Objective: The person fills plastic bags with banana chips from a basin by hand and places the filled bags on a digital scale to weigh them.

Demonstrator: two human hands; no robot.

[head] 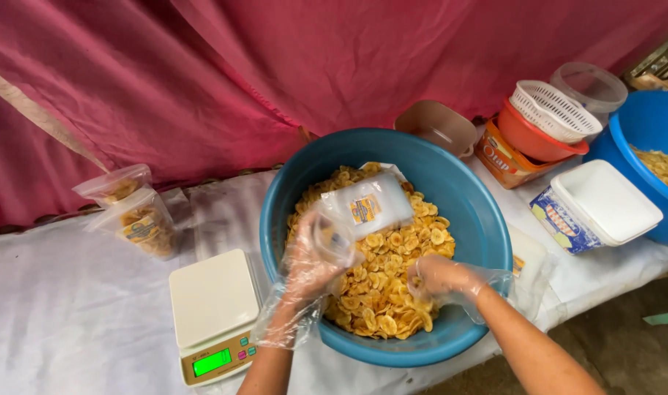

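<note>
- While the view looks straight down on the table, far left there are two filled clear bags of chips (pixel 133 212) sitting against the red curtain (pixel 202 73), on the white tablecloth (pixel 56 307).
- Next over, a white kitchen scale (pixel 213 311) with a lit green display, nothing on its platform, just beside the big basin.
- The left hand (pixel 312 267), in a loose clear plastic glove, is closed around the mouth of an empty clear pouch (pixel 363 208) with a small label, holding it over the chips near the basin's left side.
- Middle: the big teal basin (pixel 488 219), loaded with yellow banana chips (pixel 381 292).
- The right hand (pixel 440 278), gloved too, is down in the chips with fingers curled into the pile; can't tell how much it actually has hold of.
- Right of the basin: a flat stack of empty pouches (pixel 528 263), a white-lidded tub (pixel 601 205), a brown container (pixel 438 126), an orange bowl (pixel 531 139) with a white basket (pixel 553 111) in it, and a blue tub (pixel 652 146) with more chips.
</note>
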